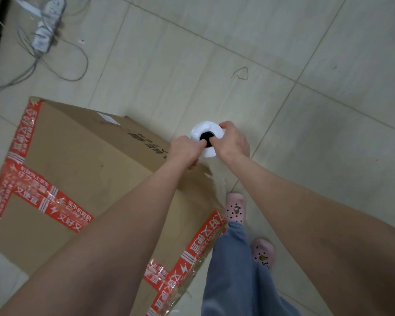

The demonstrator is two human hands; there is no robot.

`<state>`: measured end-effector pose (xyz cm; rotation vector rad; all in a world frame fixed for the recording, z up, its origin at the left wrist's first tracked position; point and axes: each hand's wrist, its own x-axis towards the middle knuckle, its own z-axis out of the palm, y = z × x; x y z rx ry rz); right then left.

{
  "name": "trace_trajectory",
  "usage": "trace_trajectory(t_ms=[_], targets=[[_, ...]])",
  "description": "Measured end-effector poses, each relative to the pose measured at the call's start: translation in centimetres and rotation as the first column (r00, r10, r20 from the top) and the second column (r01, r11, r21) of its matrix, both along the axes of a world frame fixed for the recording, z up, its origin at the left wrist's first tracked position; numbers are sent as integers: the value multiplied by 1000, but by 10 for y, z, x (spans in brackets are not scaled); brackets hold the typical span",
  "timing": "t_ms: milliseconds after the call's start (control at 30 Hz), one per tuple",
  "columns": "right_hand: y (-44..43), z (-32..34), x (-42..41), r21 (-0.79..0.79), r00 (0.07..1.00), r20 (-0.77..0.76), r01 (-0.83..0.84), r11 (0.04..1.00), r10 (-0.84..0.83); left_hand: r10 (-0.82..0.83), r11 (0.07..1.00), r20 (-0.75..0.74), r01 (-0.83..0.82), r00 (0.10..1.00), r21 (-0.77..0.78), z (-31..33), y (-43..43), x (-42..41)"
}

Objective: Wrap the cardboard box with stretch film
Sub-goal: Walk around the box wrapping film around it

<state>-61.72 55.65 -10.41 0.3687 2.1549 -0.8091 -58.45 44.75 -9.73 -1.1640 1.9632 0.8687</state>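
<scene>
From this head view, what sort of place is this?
Probably a home or small office room: tiled floor, a power strip lying on it, and pink slippers on the person's feet.

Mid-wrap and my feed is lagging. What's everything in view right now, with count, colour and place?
brown cardboard box: one, brown with red printed tape, on the floor at left
white stretch film roll: one, white with a dark core, upright beside the box's right edge
clear film strip: one, transparent, hanging below the roll along the box
power strips: seemingly two, white, top left, blurred
cables: several, grey, top left
tiled floor: beige, throughout
clogs: two, pink, right of the box
trousers: one pair, blue, bottom
left hand: one, a finger in the roll's core
right hand: one, gripping the roll's top
</scene>
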Motion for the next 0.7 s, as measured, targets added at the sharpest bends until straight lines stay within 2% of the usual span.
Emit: trace_trajectory(t_ms=[100,233,333,400,500,567,700], targets=[[-5,-5,0,-15,999,27,22,1000,-22,-317,937,21,316,948,-146,1,-4,-14],[-1,-7,-2,65,989,146,-12,998,2,-669,734,-76,642,739,-221,2,3,-35],[4,-8,-11,55,986,139,-98,994,89,-803,589,-82,766,590,-256,0,12,-43],[3,-10,-17,29,981,135,-142,989,137,-833,542,-49,794,552,-275,-2,12,-49],[-1,-11,-23,29,979,121,-169,985,165,-847,509,-4,808,532,-299,-2,5,-59],[-5,-10,-27,48,984,84,-160,986,155,-834,524,-1,790,552,-319,-4,-2,-60],[-25,-6,-44,28,982,35,-187,982,186,-649,727,-42,602,760,-330,-5,-28,-59]])
